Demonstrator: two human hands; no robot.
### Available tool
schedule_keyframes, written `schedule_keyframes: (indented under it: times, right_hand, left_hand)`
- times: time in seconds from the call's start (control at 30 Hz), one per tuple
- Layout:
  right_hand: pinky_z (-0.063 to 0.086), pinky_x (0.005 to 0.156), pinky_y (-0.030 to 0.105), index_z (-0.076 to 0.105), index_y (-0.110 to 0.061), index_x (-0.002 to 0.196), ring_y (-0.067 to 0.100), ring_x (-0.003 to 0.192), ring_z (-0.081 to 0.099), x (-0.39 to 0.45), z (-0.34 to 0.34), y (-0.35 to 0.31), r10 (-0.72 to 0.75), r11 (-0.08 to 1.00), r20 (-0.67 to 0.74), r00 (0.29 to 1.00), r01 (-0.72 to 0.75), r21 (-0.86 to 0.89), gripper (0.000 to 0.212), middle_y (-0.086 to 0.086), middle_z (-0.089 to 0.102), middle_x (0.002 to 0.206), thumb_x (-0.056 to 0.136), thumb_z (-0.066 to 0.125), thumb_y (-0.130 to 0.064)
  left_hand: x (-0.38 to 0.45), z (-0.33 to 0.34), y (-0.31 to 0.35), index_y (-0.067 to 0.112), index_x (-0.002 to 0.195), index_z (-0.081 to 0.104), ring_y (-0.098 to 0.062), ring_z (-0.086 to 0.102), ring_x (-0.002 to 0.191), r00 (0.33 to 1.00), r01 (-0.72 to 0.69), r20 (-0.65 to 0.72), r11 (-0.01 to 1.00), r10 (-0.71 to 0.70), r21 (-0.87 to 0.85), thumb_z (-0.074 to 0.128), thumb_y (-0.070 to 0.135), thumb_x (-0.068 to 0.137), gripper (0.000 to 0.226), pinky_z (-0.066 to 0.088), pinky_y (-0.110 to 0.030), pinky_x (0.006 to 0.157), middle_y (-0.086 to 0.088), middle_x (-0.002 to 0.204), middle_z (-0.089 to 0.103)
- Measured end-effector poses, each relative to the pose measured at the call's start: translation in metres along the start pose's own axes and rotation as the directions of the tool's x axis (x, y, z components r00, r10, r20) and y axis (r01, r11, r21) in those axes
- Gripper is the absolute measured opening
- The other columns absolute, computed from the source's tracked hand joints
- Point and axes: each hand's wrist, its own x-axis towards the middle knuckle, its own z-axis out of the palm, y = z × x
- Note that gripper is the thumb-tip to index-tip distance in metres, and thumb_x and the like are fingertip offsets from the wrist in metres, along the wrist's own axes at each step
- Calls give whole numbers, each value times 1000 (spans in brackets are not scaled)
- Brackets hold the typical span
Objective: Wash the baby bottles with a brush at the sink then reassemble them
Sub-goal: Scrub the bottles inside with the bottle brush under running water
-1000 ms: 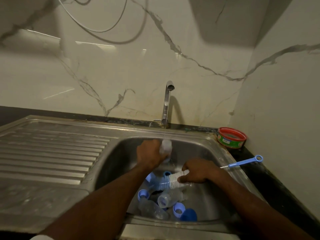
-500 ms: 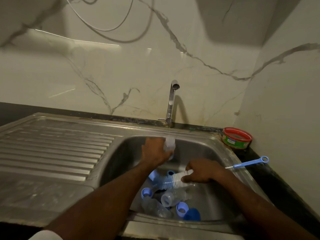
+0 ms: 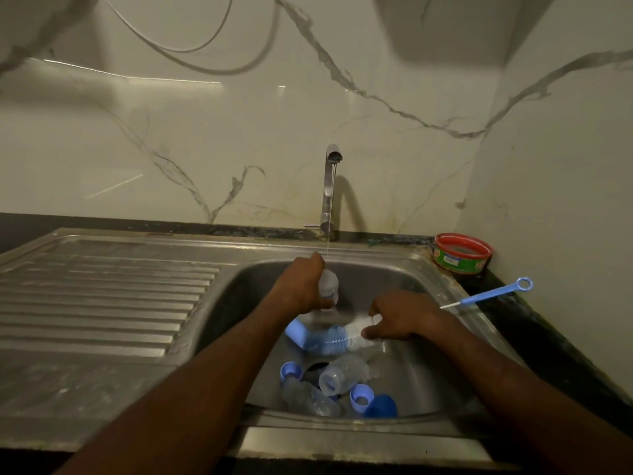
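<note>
Meanwhile left hand grips bottle; right hand grips brush.

Over the steel sink, the left hand grips a clear baby bottle under the tap's running stream. The right hand holds the bottle brush. More bottles and blue rings lie near the drain.

We see a brushed steel sink, clear plastic bottles, and a glossy marble-look wall.
</note>
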Motion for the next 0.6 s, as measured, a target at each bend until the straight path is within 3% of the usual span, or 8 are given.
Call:
schedule_keyframes:
  times: [0.13, 0.33, 0.43, 0.47, 0.53, 0.57, 0.6]
  right_hand:
    - [42, 79, 30, 64, -29, 123, 15, 109, 60, -5, -8, 2, 41, 994, -112, 993, -52, -96, 46, -3, 64, 121, 90, 62, -61]
    - [47, 89, 35, 64, -29, 120, 17, 107, 61, -9, -11, 7, 94, 992, -209, 974, -110, -69, 43, -3, 66, 119, 91, 61, -60]
    - [47, 79, 32, 66, -29, 119, 16, 99, 63, -14, -21, 5, 82, 994, -324, 943, -99, -36, 43, -2, 69, 114, 91, 60, -61]
    - [46, 76, 30, 67, -29, 119, 15, 96, 63, -17, -27, 4, 91, 995, -392, 915, -104, -10, 44, -2, 70, 111, 91, 59, -62]
    - [47, 72, 31, 68, -29, 118, 16, 91, 65, -22, -37, 1, 117, 992, -573, 811, -125, 25, 46, -3, 72, 104, 92, 55, -65]
    - [48, 72, 32, 68, -30, 119, 18, 90, 67, -24, -39, 0, 125, 991, -647, 752, -131, 39, 47, -2, 73, 101, 92, 53, -65]
    - [48, 72, 32, 67, -30, 119, 19, 90, 67, -25, -40, -2, 132, 990, -690, 711, -130, 55, 47, -2, 73, 101, 93, 51, -65]
  left_hand:
    - [-3, -8, -3, 21, 129, 50, -19, 52, 114, 999, -19, -43, 999, 17, -49, 86, 43, 75, 69, 44, -30, 93, -5, 129, 58]
    - [-10, -16, -7, 19, 132, 54, -18, 50, 118, 995, 30, -96, 998, -35, -49, 83, 38, 81, 62, 39, -27, 95, -6, 131, 58]
    - [-11, -34, -5, 18, 136, 52, -21, 55, 120, 961, 13, -272, 991, -49, -132, 84, 42, 79, 69, 44, -32, 98, -8, 129, 60]
    - [-11, -44, -1, 16, 139, 50, -22, 56, 119, 911, -31, -408, 981, -51, -193, 84, 43, 79, 74, 46, -32, 98, -9, 129, 61]
    - [-11, -65, 9, 12, 139, 49, -19, 56, 111, 717, -144, -693, 958, -73, -250, 84, 41, 80, 75, 43, -23, 92, -10, 124, 62]
    - [-12, -74, 14, 10, 136, 50, -17, 55, 108, 612, -179, -788, 958, -70, -224, 83, 40, 81, 70, 40, -19, 90, -10, 121, 61]
    - [-13, -77, 15, 9, 133, 51, -17, 53, 107, 559, -177, -827, 965, -64, -195, 82, 39, 83, 67, 38, -16, 89, -10, 120, 60]
